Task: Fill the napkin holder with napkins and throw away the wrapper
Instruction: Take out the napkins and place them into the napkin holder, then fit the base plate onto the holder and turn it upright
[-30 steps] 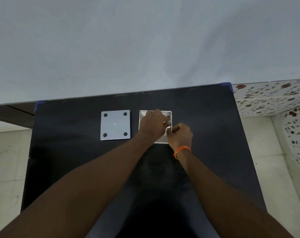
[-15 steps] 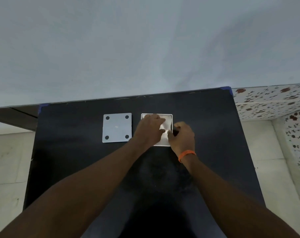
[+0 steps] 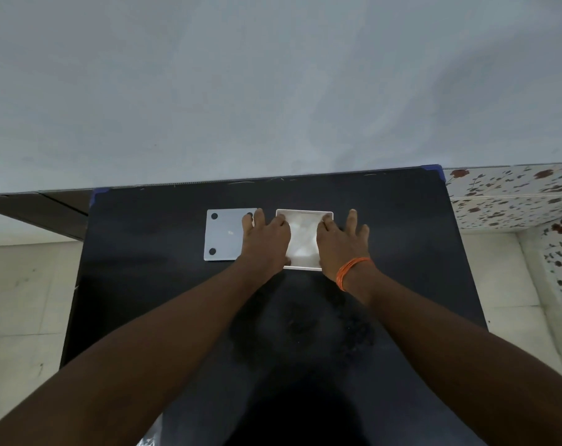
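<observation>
A white square napkin holder sits on the black table, with white napkins lying inside it. My left hand rests on the holder's left side, fingers spread, partly over the lid. My right hand, with an orange band at the wrist, lies on the holder's right side, fingers spread. Both hands press flat on the napkins' edges; neither grips anything. The holder's side walls are hidden under my hands. At the bottom edge a bit of clear wrapper shows below my left arm.
A flat grey square lid with black round feet lies just left of the holder, touching my left hand. The table stands against a pale wall. Tiled floor lies to both sides, and a flower-patterned wall to the right.
My hands moved apart from the holder's middle to its left and right sides, and the fingers opened flat. The napkins' centre is uncovered now.
</observation>
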